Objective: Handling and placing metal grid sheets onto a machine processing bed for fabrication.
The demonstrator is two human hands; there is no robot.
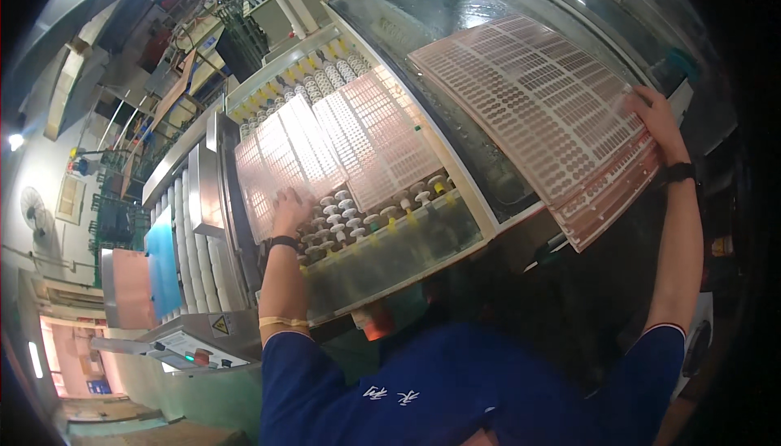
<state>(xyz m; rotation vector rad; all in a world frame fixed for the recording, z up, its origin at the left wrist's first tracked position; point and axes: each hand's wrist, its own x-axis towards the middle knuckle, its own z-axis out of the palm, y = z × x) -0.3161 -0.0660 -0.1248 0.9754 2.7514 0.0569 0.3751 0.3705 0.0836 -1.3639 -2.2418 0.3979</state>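
My left hand (290,206) rests flat on a thin copper-pink patterned sheet (281,161) lying on the roller conveyor (358,218) of a machine. A second similar sheet (378,133) lies beside it on the rollers, to the right. My right hand (655,121) grips the right edge of a stack of large copper-pink patterned sheets (537,96) resting on the machine's clear cover (423,15). The stack's lower edge overhangs the cover toward me.
Yellow-tipped white rollers (317,72) run at the far end of the conveyor. A second conveyor with a blue sheet (163,263) and a pink sheet (130,283) stands at the left. A control panel with buttons (195,352) sits below it. Factory racks lie beyond.
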